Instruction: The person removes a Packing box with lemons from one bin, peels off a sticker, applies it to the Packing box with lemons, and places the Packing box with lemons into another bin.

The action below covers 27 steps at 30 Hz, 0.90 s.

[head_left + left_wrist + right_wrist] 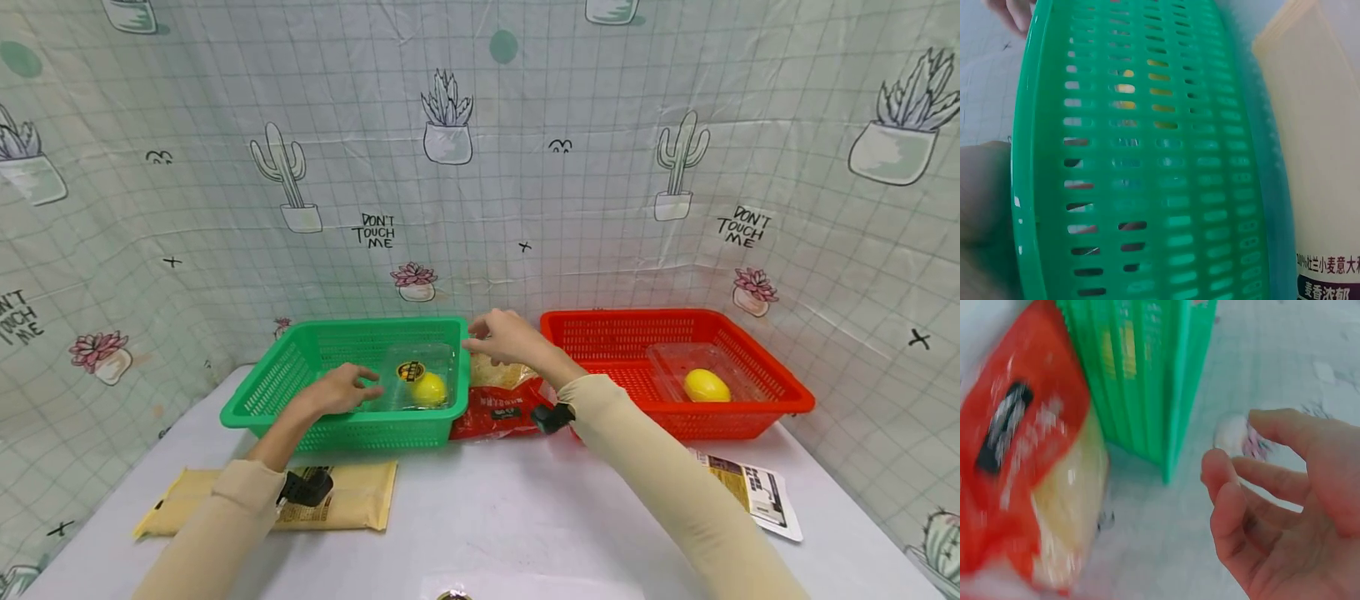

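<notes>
1. Left of the frame's centre, the left hand [337,390], released and loose-fingered, hangs over the front rim of the green basket [352,435].
2. At mid-frame, the right hand [510,337], likewise grasping nothing, hovers just beside that basket's right rim, near a red packet [498,410].
3. Within the basket's right half sit a clear box [441,357] and a lemon [430,390].

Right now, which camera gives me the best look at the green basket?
The head view: it shows the green basket nearly whole, with the left hand covering a little. The left wrist view shows mostly its slotted wall up close; the right wrist view, only a blurred part.
</notes>
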Available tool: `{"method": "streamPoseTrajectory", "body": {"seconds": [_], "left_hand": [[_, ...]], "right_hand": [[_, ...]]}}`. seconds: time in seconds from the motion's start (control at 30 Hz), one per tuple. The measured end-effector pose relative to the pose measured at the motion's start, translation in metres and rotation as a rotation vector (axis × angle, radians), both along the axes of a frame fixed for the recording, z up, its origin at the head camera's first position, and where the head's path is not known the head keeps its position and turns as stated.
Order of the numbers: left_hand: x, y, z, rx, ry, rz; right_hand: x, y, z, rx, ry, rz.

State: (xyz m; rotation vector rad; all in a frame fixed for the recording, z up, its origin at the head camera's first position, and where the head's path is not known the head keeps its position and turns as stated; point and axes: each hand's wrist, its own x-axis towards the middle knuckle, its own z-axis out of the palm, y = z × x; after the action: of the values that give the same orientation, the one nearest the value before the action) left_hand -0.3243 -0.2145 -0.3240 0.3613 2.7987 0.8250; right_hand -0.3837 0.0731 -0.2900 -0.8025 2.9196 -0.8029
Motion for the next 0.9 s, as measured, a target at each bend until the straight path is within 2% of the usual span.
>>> {"method": "streamPoseTrajectory", "body": {"seconds": [0.1, 0.17, 0.3, 0.37, 0.6, 0.77, 0.9], "left_hand": [[0.001, 0.006, 0.001, -0.044, 0.119, 0.021], [0.002, 0.013, 0.003, -0.041, 0.194, 0.017], [0.002, 0.032, 0.007, 0.0, 0.33, -0.051], [0.003, 0.045, 0.009, 0.023, 0.369, -0.085], [0.01, 0.103, 0.019, 0.097, 0.415, -0.166], [0.012, 0.15, 0.018, 0.153, 0.413, -0.238], [0.012, 0.184, 0.016, 0.164, 0.413, -0.325]], "right_hand": [[0.004, 0.029, 0.006, 0.012, 0.028, 0.001], [0.006, 0.051, 0.009, 0.037, 0.068, -0.013], [0.008, 0.099, 0.01, 0.066, 0.1, -0.077], [0.008, 0.124, 0.009, 0.066, 0.089, -0.114], [0.015, 0.202, 0.002, 0.075, 0.055, -0.229], [0.024, 0.245, -0.006, 0.066, 0.03, -0.298], [0.031, 0.277, -0.015, 0.073, 0.02, -0.359]]}}
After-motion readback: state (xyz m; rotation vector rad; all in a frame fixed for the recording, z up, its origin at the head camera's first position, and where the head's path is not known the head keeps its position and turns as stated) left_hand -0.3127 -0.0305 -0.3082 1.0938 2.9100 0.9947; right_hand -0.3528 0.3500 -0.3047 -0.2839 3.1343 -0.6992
